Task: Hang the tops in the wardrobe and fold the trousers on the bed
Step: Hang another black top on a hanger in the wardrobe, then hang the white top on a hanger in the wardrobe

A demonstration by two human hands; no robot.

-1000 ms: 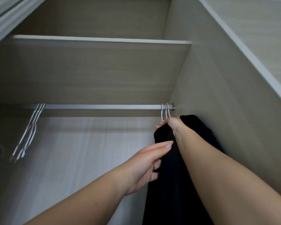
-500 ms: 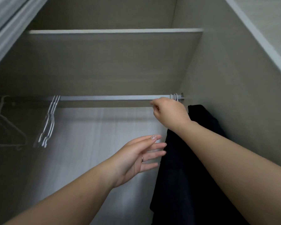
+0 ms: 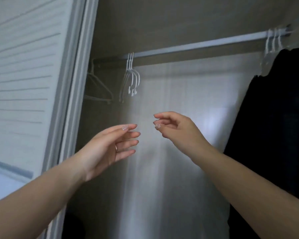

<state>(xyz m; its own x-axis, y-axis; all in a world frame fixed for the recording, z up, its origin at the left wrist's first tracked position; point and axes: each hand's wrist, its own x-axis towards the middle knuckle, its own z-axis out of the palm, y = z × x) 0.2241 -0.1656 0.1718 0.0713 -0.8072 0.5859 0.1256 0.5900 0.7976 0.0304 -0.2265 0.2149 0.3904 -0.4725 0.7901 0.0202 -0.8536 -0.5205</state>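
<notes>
both hands have come away from the dark top, which a moment ago the right one was steadying up by the rail, and the gaze has swung left so the garment now hangs at the far right edge. from the head view, the left hand floats in front of the wardrobe's pale back panel with fingers straight and relaxed, holding nothing; the right hand is beside it, apart from it, fingers loosely curled and also empty. the top hangs on the rail among a few white hangers at the right end, so that piece looks done. i'd say she's between garments: the next move seems to call for a spare hanger, and a bunch of white ones hangs at the rail's left stretch, above and to the left of the left hand, well apart from the dark top. further left a grey hanger sits in shadow. the slatted sliding door covers the left side and could crowd a reach there. no trousers or bed show from here.
</notes>
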